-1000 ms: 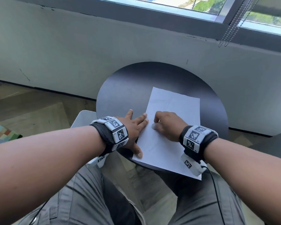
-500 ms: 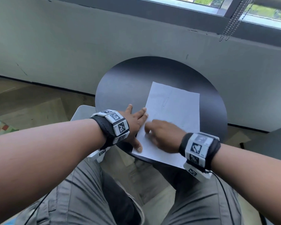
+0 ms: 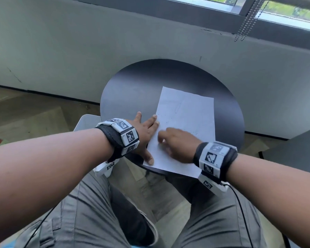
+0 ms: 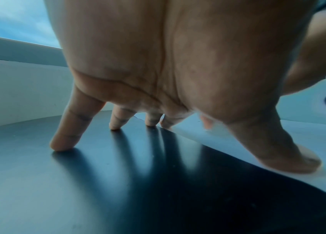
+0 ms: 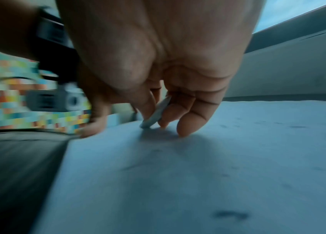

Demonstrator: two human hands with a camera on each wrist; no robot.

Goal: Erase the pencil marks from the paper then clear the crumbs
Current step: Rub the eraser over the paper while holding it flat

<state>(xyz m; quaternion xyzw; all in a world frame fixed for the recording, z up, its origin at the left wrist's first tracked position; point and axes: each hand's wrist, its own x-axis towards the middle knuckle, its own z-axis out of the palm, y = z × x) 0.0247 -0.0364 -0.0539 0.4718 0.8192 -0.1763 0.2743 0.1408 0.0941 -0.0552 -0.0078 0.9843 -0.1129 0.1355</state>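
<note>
A white sheet of paper (image 3: pixel 186 119) with faint pencil marks lies on a round black table (image 3: pixel 132 86). My left hand (image 3: pixel 145 133) lies flat with straight, spread fingers. Its thumb (image 4: pixel 290 159) presses the paper's near left corner, the fingertips rest at the paper's left edge and on the table. My right hand (image 3: pixel 177 140) is over the lower middle of the paper (image 5: pixel 198 174). It pinches a small pale eraser (image 5: pixel 156 115) between thumb and fingers, its tip on the sheet. Dark crumbs (image 5: pixel 230 214) dot the paper around it.
The table stands against a grey wall (image 3: pixel 97 42) under a window with a bead chain (image 3: pixel 247 20). The paper's near edge overhangs the table above my lap. A white chair edge (image 3: pixel 86 120) shows at left, and a wooden floor (image 3: pixel 25 113) beyond it.
My right hand with the eraser has slid toward me and slightly left on the paper, then back right. The left hand has kept its place holding the sheet.
</note>
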